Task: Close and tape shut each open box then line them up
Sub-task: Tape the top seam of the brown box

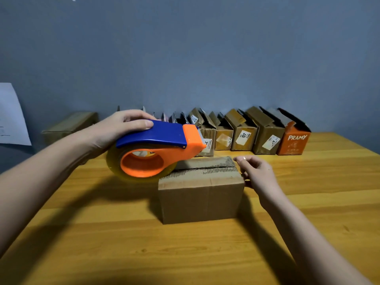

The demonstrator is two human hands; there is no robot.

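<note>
**Friend:** What did the head camera show?

**Me:** My left hand (121, 128) was wrapped around the blue handle of the tape gun (156, 148), fingers curled tight on it. The gun hung over the left end of the brown box (200, 194), which sat in the middle of the tabletop (102, 233). My right hand (256, 173) was at the box's right end, fingers bent and touching the top corner. I think it pinched the tape end, but I could not tell for sure.

**Friend:** Was the box shut?

**Me:** The flaps were down, but a dark crack ran between them. No tape lay across it that I could see.

**Friend:** What could have gone wrong?

**Me:** The flaps might have popped up if I let go. The tape could have gone on crooked and missed the crack. The box looked light, so a hard pull might have slid it away.

**Friend:** And the others?

**Me:** A row of open boxes (243, 133) stood along the far edge, flaps up. A closed box (70, 126) sat at the far left corner.
</note>
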